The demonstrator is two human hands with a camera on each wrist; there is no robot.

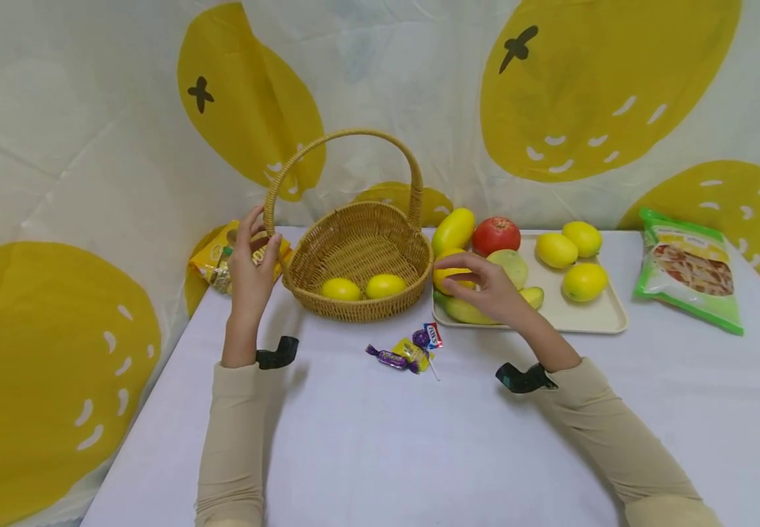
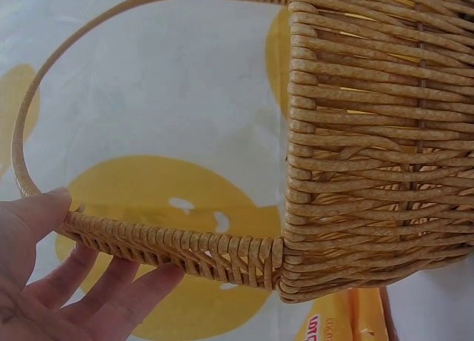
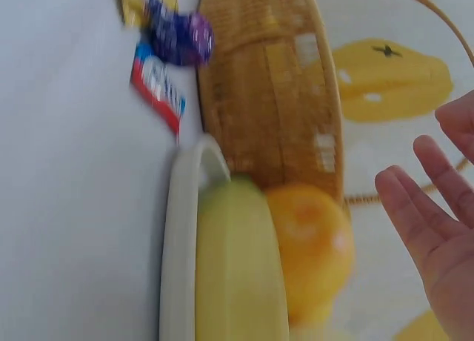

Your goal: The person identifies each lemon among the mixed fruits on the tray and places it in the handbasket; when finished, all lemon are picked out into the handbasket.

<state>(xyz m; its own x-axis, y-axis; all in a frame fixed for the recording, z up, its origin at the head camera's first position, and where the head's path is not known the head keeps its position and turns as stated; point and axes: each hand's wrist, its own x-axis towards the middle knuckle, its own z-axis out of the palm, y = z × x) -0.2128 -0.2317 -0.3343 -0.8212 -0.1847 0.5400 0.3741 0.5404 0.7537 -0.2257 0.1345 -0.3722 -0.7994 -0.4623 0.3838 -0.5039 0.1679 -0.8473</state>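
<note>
Steadying the wicker basket [image 1: 358,258] was your left hand's [image 1: 251,271] job at this instant: thumb and fingers lay against the foot of the handle [image 2: 170,245], extended rather than wrapped round it, as the left wrist view showed. Your right hand [image 1: 485,287] hovered over the near left corner of the cream tray [image 1: 600,316], fingers spread and relaxed above the yellow fruit [image 1: 449,269] at the tray's edge; in the right wrist view the palm [image 3: 444,230] stood apart from that fruit [image 3: 311,245], so no grasp had yet closed. The two hands were well apart, one on each side of the basket.

Two lemons [image 1: 363,288] already lay on the basket floor, side by side toward the near wall. Three more lemons [image 1: 571,258], a red fruit [image 1: 496,234], a pale green one [image 1: 510,265] and bananas [image 1: 468,311] shared the tray; wrapped sweets [image 1: 409,351] lay on the table [image 1: 380,454] in front.

Judged from this layout, you did well to take the yellow fruit from above with the fingertips set round its widest part, since its neighbours crowded it closely, and to lift it over the basket rim rather than brush the handle. The left hand's light brace looked sufficient.
</note>
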